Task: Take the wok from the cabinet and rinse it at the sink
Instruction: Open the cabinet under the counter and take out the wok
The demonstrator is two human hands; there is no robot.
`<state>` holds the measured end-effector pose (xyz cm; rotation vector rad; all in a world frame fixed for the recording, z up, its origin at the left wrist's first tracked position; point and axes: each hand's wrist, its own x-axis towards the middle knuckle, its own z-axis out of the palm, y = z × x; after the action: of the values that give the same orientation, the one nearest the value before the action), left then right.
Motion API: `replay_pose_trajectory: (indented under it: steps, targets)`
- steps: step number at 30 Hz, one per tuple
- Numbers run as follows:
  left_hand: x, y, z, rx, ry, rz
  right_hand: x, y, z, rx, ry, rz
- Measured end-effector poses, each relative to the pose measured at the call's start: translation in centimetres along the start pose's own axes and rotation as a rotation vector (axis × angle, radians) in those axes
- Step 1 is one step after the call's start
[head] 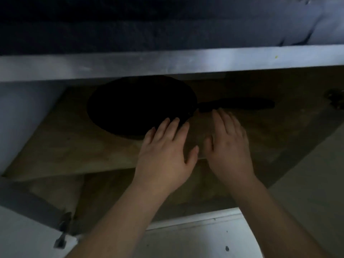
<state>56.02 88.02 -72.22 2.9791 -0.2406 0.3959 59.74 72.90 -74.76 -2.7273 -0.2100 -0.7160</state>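
Barely begun, the task stands at its reaching stage. The wok (141, 107) lies on the wooden shelf (65, 146) inside the open cabinet, under the pale tabletop edge (167, 64), its long handle (238, 104) pointing to the right. Both hands are stretched in with fingers straight and spread, gripping nothing. The left hand (165, 151) has its fingertips at the wok's near rim, perhaps just touching it, though the dim light makes that hard to judge. The right hand (229, 146) hovers just short of the handle's base. Nothing has been lifted. Grasping the wok, drawing it out, carrying it to the sink and rinsing it all remain; no sink is in view.
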Motion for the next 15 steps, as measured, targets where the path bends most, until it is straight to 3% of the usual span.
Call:
replay_pose_trajectory:
  steps: [9, 15]
  targets:
    - [1.7, -0.3, 2.0, 0.073, 0.089, 0.063, 4.1, 3.2, 1.3, -0.229, 0.025, -0.12]
    - [2.8, 1.0, 2.5, 0.034, 0.107, 0.099, 6.2, 5.3, 1.2, -0.353, -0.059, -0.15]
